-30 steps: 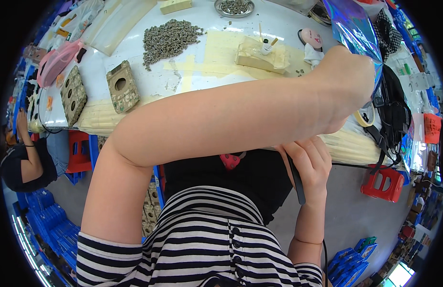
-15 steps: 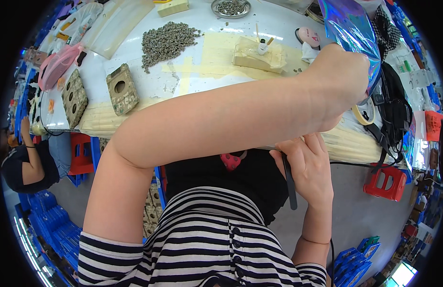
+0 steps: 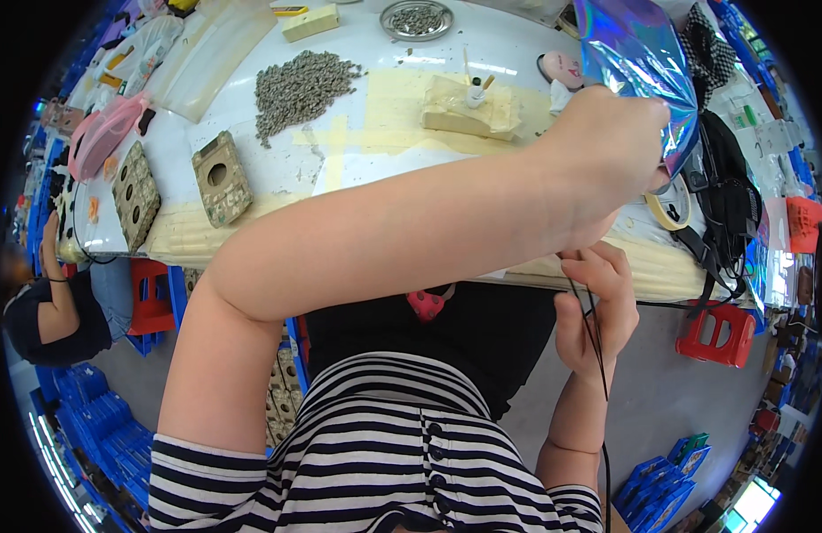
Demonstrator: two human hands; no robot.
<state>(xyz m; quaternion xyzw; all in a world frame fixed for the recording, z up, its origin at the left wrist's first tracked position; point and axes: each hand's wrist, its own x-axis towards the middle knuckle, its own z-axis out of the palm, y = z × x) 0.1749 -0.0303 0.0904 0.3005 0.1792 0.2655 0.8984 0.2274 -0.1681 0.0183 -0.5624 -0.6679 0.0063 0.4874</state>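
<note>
My left arm stretches across the view to the right, and my left hand point(image 3: 617, 131) is closed on a shiny iridescent blue plastic bag point(image 3: 637, 62). The back of the hand hides most of its fingers. Below that wrist, my right hand point(image 3: 606, 298) grips a pair of dark tweezers point(image 3: 595, 330) at the table's front edge. Seen edge-on, the tweezers' two thin arms meet at the lower end. Their tips are hidden behind my left forearm.
A pile of small grey pieces point(image 3: 301, 89) lies on the table, near a metal dish point(image 3: 417, 19). Two camouflage-patterned blocks point(image 3: 222, 178) stand at left; a taped block point(image 3: 468, 111) holds a small bottle. Tape roll point(image 3: 668, 204) and black bag point(image 3: 730, 178) are at right. Another person point(image 3: 60, 302) sits far left.
My right hand has turned and shifted slightly right, so the tweezers now show their thin edge. The left hand and iridescent bag have moved a little left.
</note>
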